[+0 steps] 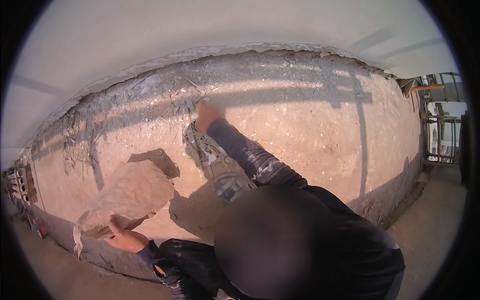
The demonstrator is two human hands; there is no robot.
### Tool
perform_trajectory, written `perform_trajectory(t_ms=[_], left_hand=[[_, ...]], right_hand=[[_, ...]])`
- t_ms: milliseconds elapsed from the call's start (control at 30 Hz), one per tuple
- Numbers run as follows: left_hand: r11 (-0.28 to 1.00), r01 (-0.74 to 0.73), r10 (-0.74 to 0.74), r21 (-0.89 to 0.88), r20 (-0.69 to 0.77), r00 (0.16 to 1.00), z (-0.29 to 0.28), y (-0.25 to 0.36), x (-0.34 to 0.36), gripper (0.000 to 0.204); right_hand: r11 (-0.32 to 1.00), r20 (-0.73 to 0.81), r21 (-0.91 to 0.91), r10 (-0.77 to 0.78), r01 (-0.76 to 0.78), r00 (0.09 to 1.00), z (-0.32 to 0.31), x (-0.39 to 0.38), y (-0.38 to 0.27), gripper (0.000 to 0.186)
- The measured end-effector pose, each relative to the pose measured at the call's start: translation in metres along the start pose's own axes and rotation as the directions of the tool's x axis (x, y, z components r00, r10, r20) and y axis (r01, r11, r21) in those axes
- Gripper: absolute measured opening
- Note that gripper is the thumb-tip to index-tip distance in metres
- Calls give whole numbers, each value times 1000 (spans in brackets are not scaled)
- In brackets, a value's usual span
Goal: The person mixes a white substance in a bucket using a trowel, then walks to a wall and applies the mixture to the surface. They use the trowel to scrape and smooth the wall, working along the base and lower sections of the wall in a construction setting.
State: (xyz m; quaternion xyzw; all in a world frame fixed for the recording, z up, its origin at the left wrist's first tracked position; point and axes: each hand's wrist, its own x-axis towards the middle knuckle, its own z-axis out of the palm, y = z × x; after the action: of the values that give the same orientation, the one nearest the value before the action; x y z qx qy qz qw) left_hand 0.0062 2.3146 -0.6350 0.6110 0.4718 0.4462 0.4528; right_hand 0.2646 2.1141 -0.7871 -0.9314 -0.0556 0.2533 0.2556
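Note:
A crumpled brown sack [132, 192] lies at the near left, with its mouth toward me. My left hand [129, 240] is closed on the rim of that mouth, the thumb on the near side. My right hand [207, 116] reaches far forward to a small heap of scrap sticks [187, 106] on the dusty ground. Motion blurs its fingers, so whether it grips anything is hidden. Under and beside my right forearm lies a longer pile of wood strips and rubbish [205, 152]. A greyish object [230, 187] at the pile's near end is partly covered by my arm and cannot be made out.
A pale wall [240, 22] with a ragged lower edge runs along the far side. Rubble and dust [280, 62] lie at its foot. Hollow blocks [22, 184] are stacked at the far left. Metal framing and a wooden bar [429, 87] stand at the right, past the slab's edge.

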Motion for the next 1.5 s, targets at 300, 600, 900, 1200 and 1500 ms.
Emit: perform_trajectory(t_ms=[300,600,900,1200,1500], left_hand=[[993,-34,44,112,-88,995,-18,-5,8,47],[994,-3,9,109,-56,998,-11,-7,13,52],[999,45,-45,18,-3,999,-11,-10,10,52],[998,-36,33,45,68,997,0,-8,11,51],[994,-6,-20,106,242,970,16,17,88,32]], right_hand=[[983,-193,89,173,-159,966,-12,-25,54,57],[987,-111,-57,-155,149,982,14,-37,18,59],[994,-54,-95,46,-51,998,20,17,-4,54],[997,-142,58,63,-55,988,-6,-18,34,61],[988,-148,-8,-156,156,977,4,-23,27,57]])
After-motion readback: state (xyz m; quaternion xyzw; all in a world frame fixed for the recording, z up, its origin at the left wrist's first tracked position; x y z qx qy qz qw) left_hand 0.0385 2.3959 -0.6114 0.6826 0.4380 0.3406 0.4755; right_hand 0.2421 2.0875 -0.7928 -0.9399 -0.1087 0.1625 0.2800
